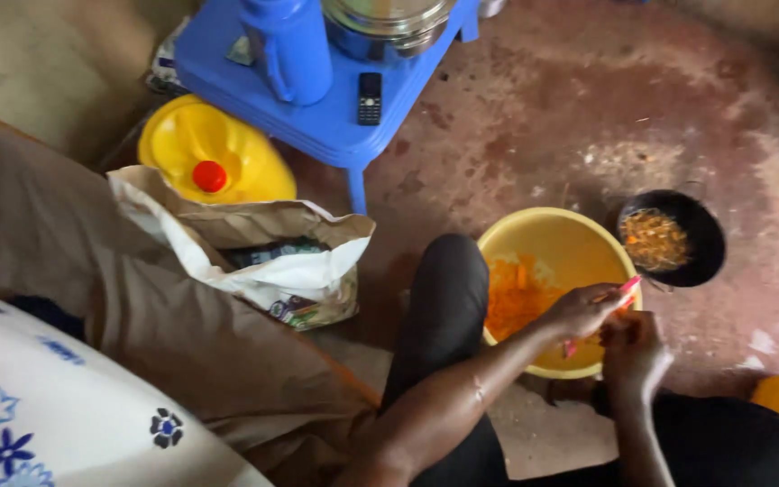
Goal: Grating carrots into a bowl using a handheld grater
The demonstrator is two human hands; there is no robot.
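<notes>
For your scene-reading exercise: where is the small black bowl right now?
In the head view, the small black bowl sits on the reddish floor at the right, just beside the yellow basin of orange pieces, beyond the person's two hands.

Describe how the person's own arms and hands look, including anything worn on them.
Both forearms are bare right up to where they leave the picture's lower edge: no sleeves in view. The left hand and right hand wear no gloves, and no watch or bracelet shows at either wrist. Rings are too small to tell.

Soft, dim daylight, no hard shadows; slight motion blur overall, brightest at the lower right edge.
</notes>
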